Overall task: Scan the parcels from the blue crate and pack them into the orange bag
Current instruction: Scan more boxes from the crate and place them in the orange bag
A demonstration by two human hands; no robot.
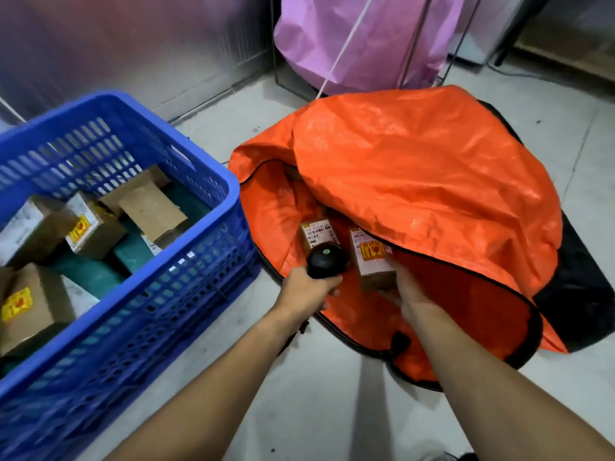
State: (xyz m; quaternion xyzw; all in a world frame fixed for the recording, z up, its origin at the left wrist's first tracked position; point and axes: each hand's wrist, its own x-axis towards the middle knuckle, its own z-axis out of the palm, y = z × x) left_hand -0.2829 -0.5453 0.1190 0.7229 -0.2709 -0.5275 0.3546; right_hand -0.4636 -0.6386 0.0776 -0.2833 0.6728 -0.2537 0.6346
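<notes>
The right hand (404, 287) grips 1 small parcel (372, 259), its long axis pointing into the orange bag (416, 168) mouth just ahead. The left hand (307, 289) is closed around a black scanner (326, 261). More parcels lie left, in the blue crate (186, 261).

The crate (186, 247) is bright blue, its walls pierced with a grid of slots and small holes, and it holds brown cardboard parcels (151, 207) with white labels and yellow stickers printed in red, lying among dark teal packets (90, 271). The bag (416, 181) is vivid orange with black edging and a black underside, the scanner (326, 261) is black with a small green dot, and the parcel (374, 261) at the bag's mouth is brown with a yellow-and-red sticker. Behind stands a pale pink sack (362, 41), and the floor (326, 427) is light grey tile.
</notes>
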